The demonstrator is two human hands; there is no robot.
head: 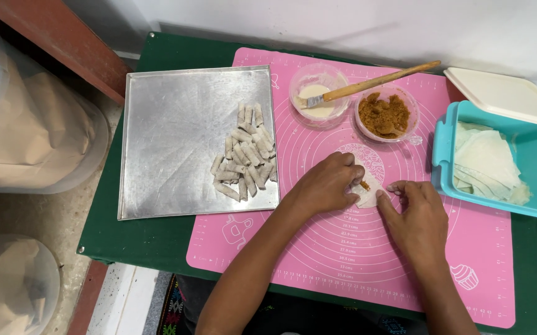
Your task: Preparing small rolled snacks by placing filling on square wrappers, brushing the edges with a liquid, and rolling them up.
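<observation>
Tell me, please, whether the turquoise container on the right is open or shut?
Open. The turquoise container has no cover on; its cream lid lies behind it at the far edge, and the pale wrapper sheets inside are in plain view.

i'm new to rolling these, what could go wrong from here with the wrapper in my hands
The filling shows at the open edge of the wrapper, so it might squeeze out as the left hand and right hand fold. The thin sheet may tear under the fingertips. The brush spans both bowls and could be knocked off.
</observation>
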